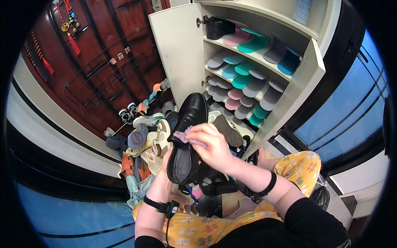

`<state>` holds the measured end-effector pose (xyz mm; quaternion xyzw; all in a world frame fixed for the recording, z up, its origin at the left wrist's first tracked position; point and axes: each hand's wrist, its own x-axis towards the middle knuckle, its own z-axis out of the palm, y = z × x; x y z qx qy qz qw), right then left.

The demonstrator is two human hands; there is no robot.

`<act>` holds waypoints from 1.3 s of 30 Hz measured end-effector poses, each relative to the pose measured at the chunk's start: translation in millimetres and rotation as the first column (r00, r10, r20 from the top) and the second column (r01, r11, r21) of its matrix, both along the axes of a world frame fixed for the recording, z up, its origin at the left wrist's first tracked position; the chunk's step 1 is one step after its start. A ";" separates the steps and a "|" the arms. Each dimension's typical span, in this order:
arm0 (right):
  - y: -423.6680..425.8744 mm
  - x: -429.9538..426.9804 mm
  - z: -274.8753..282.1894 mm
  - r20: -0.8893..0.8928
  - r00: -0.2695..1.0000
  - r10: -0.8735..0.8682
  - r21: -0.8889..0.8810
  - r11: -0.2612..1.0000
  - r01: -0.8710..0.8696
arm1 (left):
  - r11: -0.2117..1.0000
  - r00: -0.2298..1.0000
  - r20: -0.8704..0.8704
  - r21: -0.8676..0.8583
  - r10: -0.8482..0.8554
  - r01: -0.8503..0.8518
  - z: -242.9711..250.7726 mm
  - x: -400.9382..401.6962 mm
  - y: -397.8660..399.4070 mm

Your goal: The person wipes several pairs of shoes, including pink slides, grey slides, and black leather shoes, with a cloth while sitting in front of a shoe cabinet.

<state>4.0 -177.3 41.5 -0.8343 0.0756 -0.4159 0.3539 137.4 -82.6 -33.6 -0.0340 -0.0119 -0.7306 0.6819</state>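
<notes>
A black leather slip-on shoe point(193, 111) is held up in front of me, its toe pointing away and its opening towards me. My left hand point(166, 161) grips it from the left near the heel; most of those fingers are hidden behind the shoe. Pinched in my right hand point(211, 145) is a crumpled lilac cloth point(183, 136), which lies against the shoe's upper at the front of the opening. Below the held shoe, another black shoe point(218, 187) rests near the floor, partly covered.
A white shoe cabinet point(175, 46) stands ahead, both doors swung out, its shelves holding grey, pink and green slotted shoe holders and black shoes point(219, 28). Mixed shoes point(161, 136) pile up at the left by a dark red door point(124, 18). A black plastic bag point(321, 195) sits right.
</notes>
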 end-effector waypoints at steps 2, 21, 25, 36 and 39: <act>-18.3 6.6 5.4 0.057 0.989 -0.133 -0.145 0.979 0.140 | 0.997 0.986 0.150 0.004 -0.075 0.075 0.0 3.7 -0.3; -64.3 13.6 -11.0 0.167 0.919 -0.357 -0.026 0.930 0.366 | 0.917 0.296 0.922 -0.128 0.250 -0.377 11.3 -22.5 0.1; -59.1 22.0 -10.6 0.148 0.961 -0.233 0.710 0.701 0.060 | 0.915 0.235 0.935 -0.169 0.267 -0.366 9.3 -24.0 -1.2; -19.2 -0.2 -20.1 0.106 0.991 0.086 0.275 0.955 -0.112 | 0.948 0.356 0.933 0.060 0.058 -0.312 13.9 -1.5 4.7; -5.9 -8.8 -18.4 0.105 0.994 -0.003 0.372 0.927 -0.036 | 0.926 0.035 0.976 -0.192 0.215 -0.324 16.0 -2.7 -0.7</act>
